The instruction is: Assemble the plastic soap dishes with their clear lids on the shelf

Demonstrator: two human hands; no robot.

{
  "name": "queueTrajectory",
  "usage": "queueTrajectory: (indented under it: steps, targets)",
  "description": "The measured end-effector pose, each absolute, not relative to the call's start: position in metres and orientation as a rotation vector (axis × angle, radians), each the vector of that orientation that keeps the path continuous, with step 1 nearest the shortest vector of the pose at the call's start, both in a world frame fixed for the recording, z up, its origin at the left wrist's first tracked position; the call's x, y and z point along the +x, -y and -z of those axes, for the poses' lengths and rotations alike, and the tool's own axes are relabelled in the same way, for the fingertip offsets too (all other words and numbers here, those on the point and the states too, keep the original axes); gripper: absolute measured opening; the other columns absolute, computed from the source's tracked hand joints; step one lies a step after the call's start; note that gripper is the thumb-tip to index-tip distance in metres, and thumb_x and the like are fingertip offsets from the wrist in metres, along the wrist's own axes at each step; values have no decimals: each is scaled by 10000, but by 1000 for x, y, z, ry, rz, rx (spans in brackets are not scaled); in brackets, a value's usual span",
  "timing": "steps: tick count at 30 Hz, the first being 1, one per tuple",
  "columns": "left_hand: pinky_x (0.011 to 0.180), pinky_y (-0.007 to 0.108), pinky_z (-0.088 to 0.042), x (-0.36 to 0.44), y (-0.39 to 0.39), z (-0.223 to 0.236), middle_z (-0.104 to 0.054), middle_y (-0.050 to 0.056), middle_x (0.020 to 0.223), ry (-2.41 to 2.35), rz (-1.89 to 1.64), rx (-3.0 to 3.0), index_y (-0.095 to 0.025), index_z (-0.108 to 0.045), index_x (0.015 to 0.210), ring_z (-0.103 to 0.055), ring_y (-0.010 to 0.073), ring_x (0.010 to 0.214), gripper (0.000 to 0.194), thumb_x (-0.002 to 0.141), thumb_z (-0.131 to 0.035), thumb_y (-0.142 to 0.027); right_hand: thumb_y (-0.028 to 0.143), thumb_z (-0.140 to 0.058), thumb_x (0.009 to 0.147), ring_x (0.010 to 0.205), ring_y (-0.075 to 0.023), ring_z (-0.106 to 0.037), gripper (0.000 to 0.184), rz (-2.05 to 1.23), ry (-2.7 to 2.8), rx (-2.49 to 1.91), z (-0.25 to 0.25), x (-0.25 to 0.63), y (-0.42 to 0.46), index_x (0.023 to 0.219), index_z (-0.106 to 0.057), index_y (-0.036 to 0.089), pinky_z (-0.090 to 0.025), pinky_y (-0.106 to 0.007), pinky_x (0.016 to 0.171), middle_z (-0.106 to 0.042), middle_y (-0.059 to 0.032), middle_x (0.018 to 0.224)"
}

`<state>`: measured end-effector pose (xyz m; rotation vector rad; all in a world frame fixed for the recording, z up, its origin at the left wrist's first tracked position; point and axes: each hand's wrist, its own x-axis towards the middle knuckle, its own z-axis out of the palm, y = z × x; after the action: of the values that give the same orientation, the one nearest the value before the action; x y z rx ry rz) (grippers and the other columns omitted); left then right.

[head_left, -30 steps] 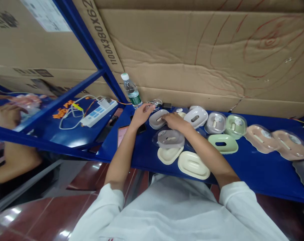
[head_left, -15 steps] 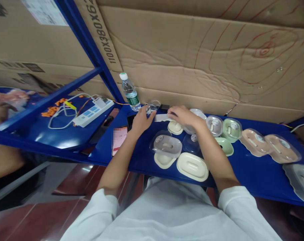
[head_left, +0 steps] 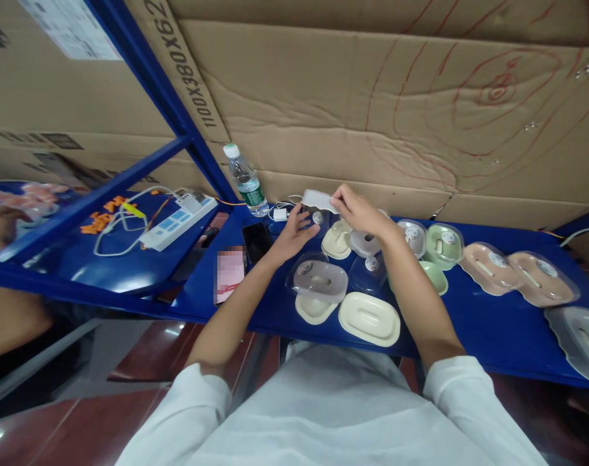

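Note:
My right hand (head_left: 353, 210) pinches one end of a pale grey wavy-edged plastic tray (head_left: 318, 199), raised and tilted near the back of the blue shelf. My left hand (head_left: 294, 234) is just left of and below it, fingers spread. By its fingertips is a clear lid with a round sticker (head_left: 318, 219); whether they touch it I cannot tell. Under my right hand lie a cream dish (head_left: 337, 240) and a greyish lidded dish (head_left: 365, 243). Nearer me are a clear-lidded grey dish (head_left: 318, 279) and a cream oval dish (head_left: 369, 318).
Lidded dishes in green (head_left: 443, 246) and peach (head_left: 491, 266) stand to the right. Leftward are a water bottle (head_left: 248, 182), a white charger (head_left: 279, 214), a dark phone (head_left: 257, 242) and a power strip (head_left: 178, 223). Cardboard (head_left: 294, 116) walls the back; another person's hand (head_left: 0, 223) is far left.
My right hand has lifted the pale grey tray up off the shelf. My left hand has shifted right and lower, its fingers opening away from the clear plastic beside the bottle.

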<state>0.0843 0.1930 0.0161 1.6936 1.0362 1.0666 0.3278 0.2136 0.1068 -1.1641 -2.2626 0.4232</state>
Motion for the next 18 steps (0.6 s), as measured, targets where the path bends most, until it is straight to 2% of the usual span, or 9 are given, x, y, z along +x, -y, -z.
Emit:
queueTrajectory:
  steps: [3,6,8,10,14,16,18]
  targets:
    - [1176,543,-534,93,-192,-18,-571,178,1599,-928,-1160,1382,-304,-217,1665,-660,299,1403,931,954,-689,-675,433,-405,1079,885,-228,-627,240,-494,2306,-1083,-105,315,-208,1099,-528,228,-447,-335,827,-714,-74,1009]
    - [1193,508,-532,92,-193,-20,-661,114,1508,-902,-1189,1289,-307,-360,1596,-677,260,1381,762,968,-699,-574,431,-411,1075,859,-220,-613,218,-570,2329,-1051,-102,309,-203,1083,-516,241,-451,-331,817,-706,-61,987]
    - [1203,497,-524,91,-194,-19,-658,90,1518,-928,-1199,1273,-320,-391,1590,-655,259,1409,748,946,-726,-501,419,-422,1065,867,-225,-618,203,-599,2331,-1062,-101,310,-203,1080,-519,240,-459,-338,826,-708,-63,992]
    - [1212,498,-512,91,-195,-16,-634,88,1550,-941,-1205,1315,-334,-346,1629,-629,276,1438,858,901,-770,-498,421,-417,1066,892,-232,-634,220,-588,2306,-1080,-101,314,-205,1089,-530,234,-471,-348,849,-715,-73,1021]
    - [1226,530,-486,96,-196,-8,-513,176,1652,-915,-1199,1574,-289,-75,1724,-574,340,1486,1245,809,-841,-644,392,-382,1084,980,-255,-667,273,-446,2220,-1135,-102,327,-212,1167,-568,211,-491,-379,918,-732,-101,1075]
    - [1289,551,-400,95,-195,-6,-377,217,1737,-975,-1208,1782,-245,-44,1736,-458,366,1579,1262,836,-814,-681,331,-407,1066,1049,-270,-687,281,-389,2231,-1154,-102,334,-215,1229,-591,194,-501,-408,973,-747,-120,1142]
    - [1359,558,-255,93,-194,-4,-241,233,1792,-1091,-1220,1999,-195,-95,1740,-269,375,1674,1167,901,-762,-656,271,-452,1034,1166,-286,-692,317,-352,2271,-1158,-102,344,-219,1289,-621,190,-499,-444,1053,-749,-134,1266]
